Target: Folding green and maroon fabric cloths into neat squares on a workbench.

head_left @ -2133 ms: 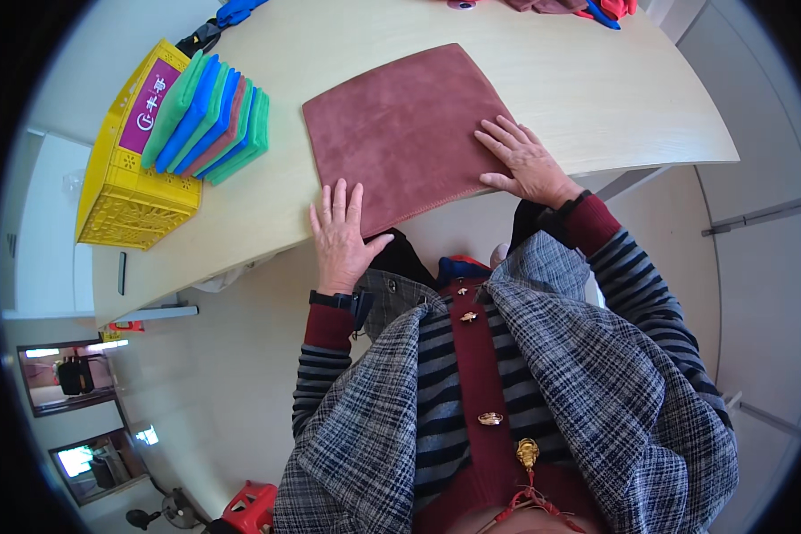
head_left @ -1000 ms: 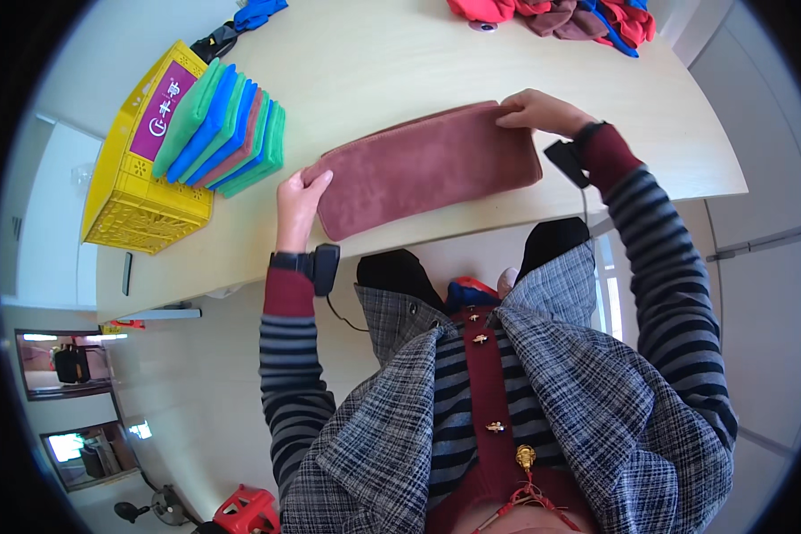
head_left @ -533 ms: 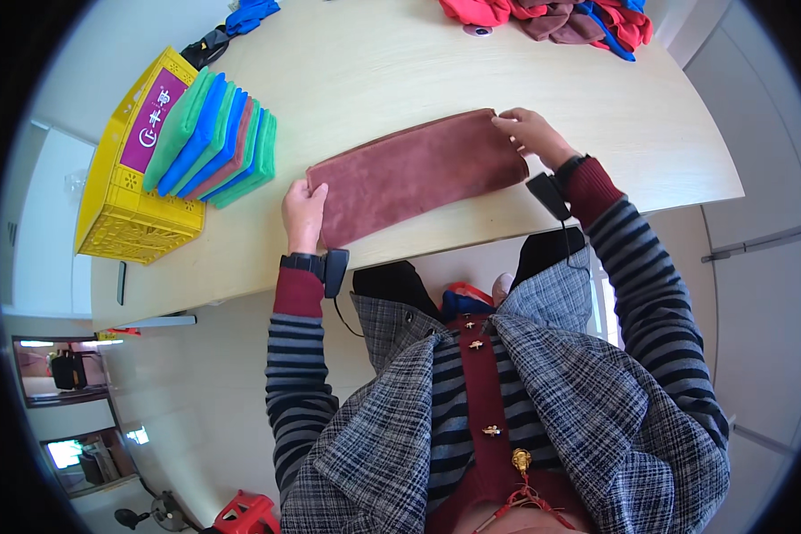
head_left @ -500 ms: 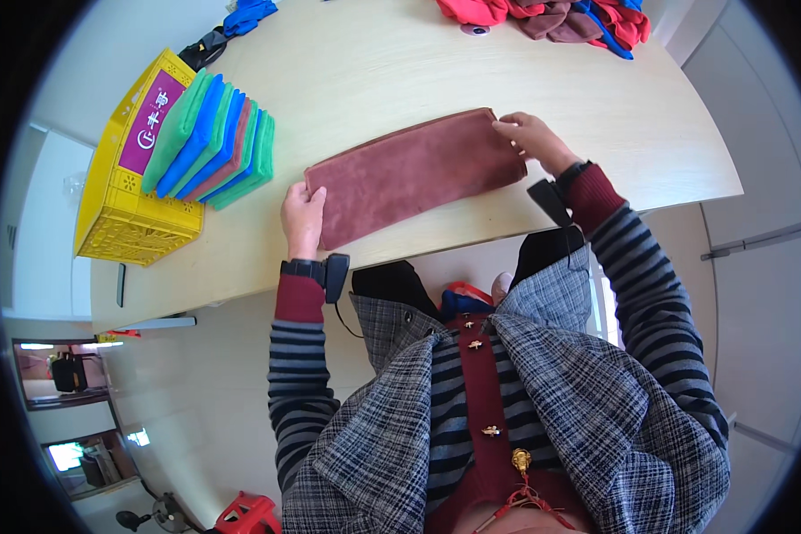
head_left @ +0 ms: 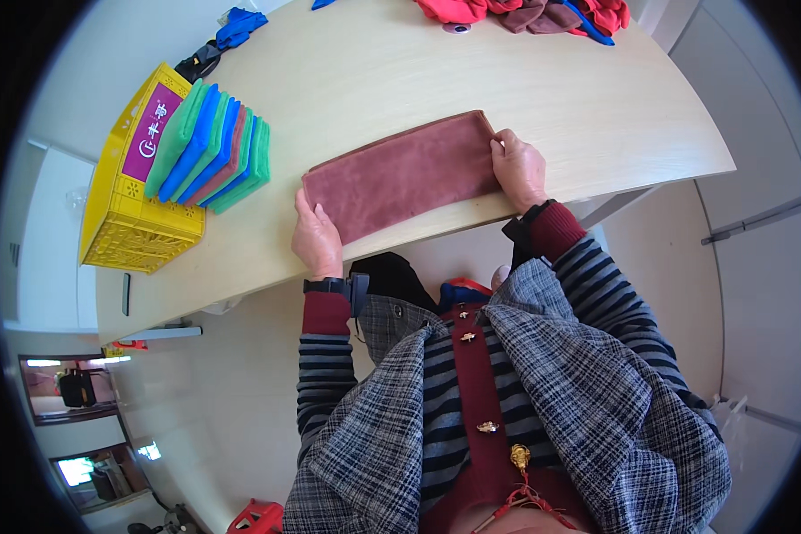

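Note:
A brown towel (head_left: 405, 173), folded into a long flat strip, lies slanting near the table's front edge. My left hand (head_left: 317, 233) grips its left end, with the thumb on top and the other fingers partly hidden at the side. At the opposite end my right hand (head_left: 518, 169) is closed on the towel's right edge, the fingertips curled over it. To the left stands a row of folded green, blue and brown towels (head_left: 212, 147), leaning against a yellow basket.
The yellow plastic basket (head_left: 142, 240) with a purple label stands at the table's left. A heap of red, brown and blue cloths (head_left: 543, 16) lies at the far edge. Blue cloth and a black item (head_left: 200, 62) sit at the far left. A red stool (head_left: 256, 516) is below.
My right hand has closed on the towel's right end and come nearer to me. My left hand has shifted slightly right and nearer. The view has moved a little.

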The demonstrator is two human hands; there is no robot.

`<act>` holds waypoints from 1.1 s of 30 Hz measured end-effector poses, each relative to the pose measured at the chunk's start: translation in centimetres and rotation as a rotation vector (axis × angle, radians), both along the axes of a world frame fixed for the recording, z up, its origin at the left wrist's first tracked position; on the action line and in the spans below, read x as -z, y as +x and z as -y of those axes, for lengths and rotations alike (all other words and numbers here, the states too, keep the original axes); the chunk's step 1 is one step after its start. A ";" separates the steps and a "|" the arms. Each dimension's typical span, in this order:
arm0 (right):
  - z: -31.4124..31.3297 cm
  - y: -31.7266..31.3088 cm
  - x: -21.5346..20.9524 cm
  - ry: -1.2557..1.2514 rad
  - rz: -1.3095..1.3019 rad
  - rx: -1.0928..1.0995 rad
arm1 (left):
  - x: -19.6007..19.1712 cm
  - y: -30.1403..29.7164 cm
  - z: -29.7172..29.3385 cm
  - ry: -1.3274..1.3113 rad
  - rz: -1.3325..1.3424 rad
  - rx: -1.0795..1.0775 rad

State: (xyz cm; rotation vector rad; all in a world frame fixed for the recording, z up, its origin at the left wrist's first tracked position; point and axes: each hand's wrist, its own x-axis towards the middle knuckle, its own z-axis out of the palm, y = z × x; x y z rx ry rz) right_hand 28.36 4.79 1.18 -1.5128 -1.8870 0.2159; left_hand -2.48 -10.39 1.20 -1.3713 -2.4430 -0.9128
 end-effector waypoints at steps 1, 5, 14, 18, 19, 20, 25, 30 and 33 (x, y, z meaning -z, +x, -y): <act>-0.1 0.2 0.0 -0.004 0.030 -0.005 | 0.1 -0.1 0.0 -0.030 -0.012 -0.011; 0.3 0.1 0.1 -0.028 0.143 -0.005 | 0.2 -0.5 0.0 -0.107 -0.064 -0.034; 0.4 0.5 0.0 -0.074 0.220 0.001 | -0.9 -0.2 0.3 -0.092 -0.186 -0.057; 1.1 0.7 -0.9 0.103 0.188 -0.037 | -1.8 0.9 0.2 0.058 -0.339 0.166; 1.8 -0.4 -2.3 0.177 0.162 -0.142 | -2.6 1.4 0.3 0.121 -0.395 0.285; 2.3 -1.5 -2.9 0.245 0.143 -0.243 | -3.0 2.5 -0.3 0.120 -0.393 0.289; 7.2 -6.3 -3.3 0.208 0.089 -0.679 | -2.1 7.3 -1.1 0.087 -0.295 0.684; 7.7 -4.1 -0.4 0.165 0.153 -0.769 | -1.2 7.3 0.4 0.071 -0.261 0.721; 6.7 -2.7 -0.8 0.181 0.204 -0.768 | -2.0 7.1 -0.2 0.103 -0.261 0.696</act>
